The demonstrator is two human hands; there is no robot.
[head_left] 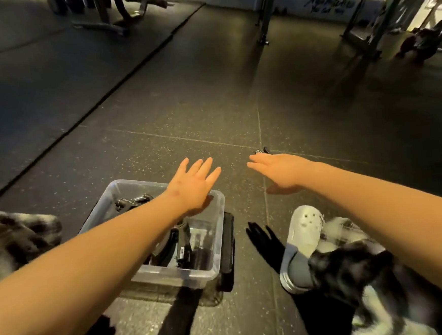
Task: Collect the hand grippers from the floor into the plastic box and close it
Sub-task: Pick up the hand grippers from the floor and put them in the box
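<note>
A clear plastic box (218,231) stands open on the dark rubber floor at the lower middle. Several black hand grippers (183,245) lie inside it. My left hand (193,184) hovers over the box's far right corner, fingers spread and straight, holding nothing. My right hand (277,169) reaches forward over the floor with straight fingers. Just beyond its fingertips a black hand gripper (262,151) lies on the floor, mostly hidden by the hand. A dark flat piece, perhaps the box's lid (227,248), lies against the box's right side.
My white shoe (303,233) and patterned trouser legs sit at the lower right and left. Gym machine frames (377,17) stand at the back right and a bench frame (120,14) at the back left. Open floor lies ahead.
</note>
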